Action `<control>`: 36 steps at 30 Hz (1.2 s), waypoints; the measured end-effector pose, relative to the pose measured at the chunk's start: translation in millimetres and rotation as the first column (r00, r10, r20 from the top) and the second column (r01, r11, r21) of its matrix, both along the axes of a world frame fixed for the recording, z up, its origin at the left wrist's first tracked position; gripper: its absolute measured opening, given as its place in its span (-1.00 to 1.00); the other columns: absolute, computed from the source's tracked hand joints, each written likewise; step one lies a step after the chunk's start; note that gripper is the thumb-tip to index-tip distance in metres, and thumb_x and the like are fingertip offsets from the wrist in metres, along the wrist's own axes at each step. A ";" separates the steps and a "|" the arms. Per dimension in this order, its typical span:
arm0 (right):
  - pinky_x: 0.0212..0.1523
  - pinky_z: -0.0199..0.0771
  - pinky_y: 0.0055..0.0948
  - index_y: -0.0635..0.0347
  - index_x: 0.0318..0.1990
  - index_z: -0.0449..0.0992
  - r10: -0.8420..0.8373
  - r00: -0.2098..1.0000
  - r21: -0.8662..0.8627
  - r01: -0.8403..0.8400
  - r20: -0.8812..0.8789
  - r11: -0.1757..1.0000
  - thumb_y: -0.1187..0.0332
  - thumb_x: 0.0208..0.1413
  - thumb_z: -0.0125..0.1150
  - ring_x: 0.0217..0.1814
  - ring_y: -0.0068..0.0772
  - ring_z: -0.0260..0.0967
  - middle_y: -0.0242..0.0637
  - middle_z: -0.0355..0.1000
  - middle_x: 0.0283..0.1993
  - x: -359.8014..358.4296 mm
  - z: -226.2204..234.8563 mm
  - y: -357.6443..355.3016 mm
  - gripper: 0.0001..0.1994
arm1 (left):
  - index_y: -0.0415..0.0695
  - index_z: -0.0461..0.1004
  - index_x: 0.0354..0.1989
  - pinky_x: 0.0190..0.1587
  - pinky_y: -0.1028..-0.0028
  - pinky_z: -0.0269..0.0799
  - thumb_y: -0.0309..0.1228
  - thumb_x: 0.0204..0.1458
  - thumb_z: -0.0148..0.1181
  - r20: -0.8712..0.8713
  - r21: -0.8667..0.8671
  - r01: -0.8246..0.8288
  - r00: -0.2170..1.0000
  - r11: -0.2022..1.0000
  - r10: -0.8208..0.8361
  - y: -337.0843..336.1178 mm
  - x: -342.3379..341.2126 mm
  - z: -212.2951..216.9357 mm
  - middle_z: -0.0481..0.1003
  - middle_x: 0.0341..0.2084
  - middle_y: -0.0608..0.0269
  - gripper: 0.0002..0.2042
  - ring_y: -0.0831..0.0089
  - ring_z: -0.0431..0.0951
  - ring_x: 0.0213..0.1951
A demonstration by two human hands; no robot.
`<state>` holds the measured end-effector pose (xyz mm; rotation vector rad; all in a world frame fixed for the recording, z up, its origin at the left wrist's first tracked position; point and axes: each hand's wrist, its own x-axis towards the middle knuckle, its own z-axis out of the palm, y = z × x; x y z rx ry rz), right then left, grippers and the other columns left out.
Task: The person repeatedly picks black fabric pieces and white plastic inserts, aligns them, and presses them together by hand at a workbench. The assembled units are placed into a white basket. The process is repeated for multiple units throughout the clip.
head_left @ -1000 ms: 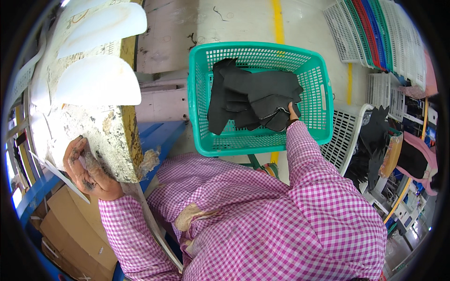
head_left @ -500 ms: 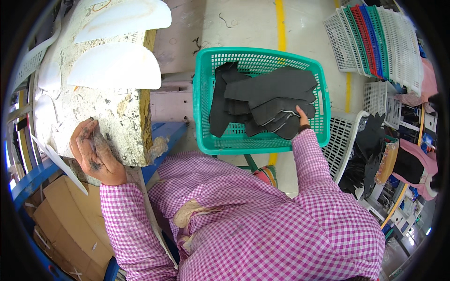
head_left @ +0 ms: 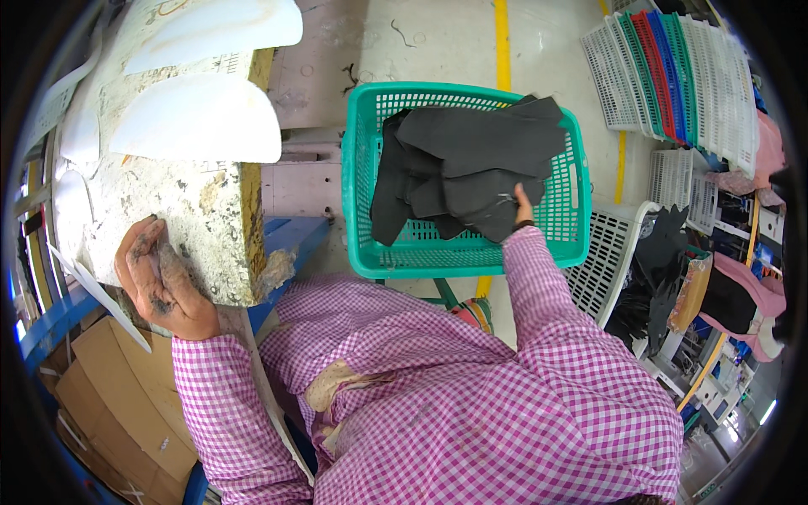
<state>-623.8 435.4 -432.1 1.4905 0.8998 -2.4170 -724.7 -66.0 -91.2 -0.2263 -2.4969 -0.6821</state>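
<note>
My right hand (head_left: 523, 206) reaches into a green plastic basket (head_left: 358, 177). Its thumb lies on top of a stack of black cut sheet pieces (head_left: 480, 139), and its fingers are hidden beneath them. The pieces are flat, curved at some edges and piled unevenly; a light mark shows near the thumb. On the left, my left hand (head_left: 164, 282) rests on the near end of a paint-spotted work board (head_left: 194, 202). Its smudged fingers are curled together, and nothing shows between them. Past that hand lies a white half-round sheet (head_left: 198, 122) on the board.
Another white sheet (head_left: 219, 34) lies farther along the board. Stacked coloured baskets (head_left: 665, 76) stand at the far right. Nearer, a white basket (head_left: 606, 261) sits beside black scraps (head_left: 661, 269). Brown cardboard (head_left: 126, 387) is low on the left, by a blue frame (head_left: 295, 248).
My right hand has shifted left with the upper black pieces, whose far right corner is now raised. My left hand remains on the board in the same curled pose.
</note>
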 end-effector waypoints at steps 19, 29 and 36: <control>-0.10 0.53 -0.17 0.24 0.06 0.38 -0.036 0.912 0.153 -0.030 0.409 0.988 -0.08 -0.12 0.34 -0.12 -0.09 0.47 -0.08 0.46 -0.05 7.4 -50.2 -27.8 -0.31 | -0.39 0.44 -0.17 -0.03 0.26 0.39 -0.17 0.19 -0.12 0.024 -0.069 -0.010 1.000 0.998 0.012 -8.7 1.3 -3.1 0.38 -0.14 -0.02 -0.56 0.23 0.43 -0.10; 0.01 0.47 -0.07 0.23 0.10 0.35 -0.025 0.953 0.116 -0.010 0.301 0.993 -0.15 -0.03 0.20 -0.03 -0.01 0.44 -0.02 0.43 0.01 9.2 -72.3 -26.4 -0.31 | -0.40 0.45 -0.18 -0.01 0.31 0.38 -0.31 0.17 -0.08 -0.018 0.050 -0.001 1.000 0.999 0.002 -8.0 2.7 -7.3 0.40 -0.14 -0.03 -0.67 0.25 0.43 -0.10; 0.09 0.33 0.07 0.09 0.15 0.31 -0.011 0.903 0.043 -0.009 0.429 0.999 -0.26 -0.05 0.13 0.09 0.02 0.33 -0.11 0.35 0.12 0.8 -61.5 -47.7 -0.27 | -0.37 0.49 -0.24 -0.05 0.34 0.38 -0.38 0.11 -0.04 -0.028 -0.052 -0.017 0.999 0.999 0.015 -9.6 0.5 -5.2 0.45 -0.20 0.00 -0.72 0.24 0.44 -0.13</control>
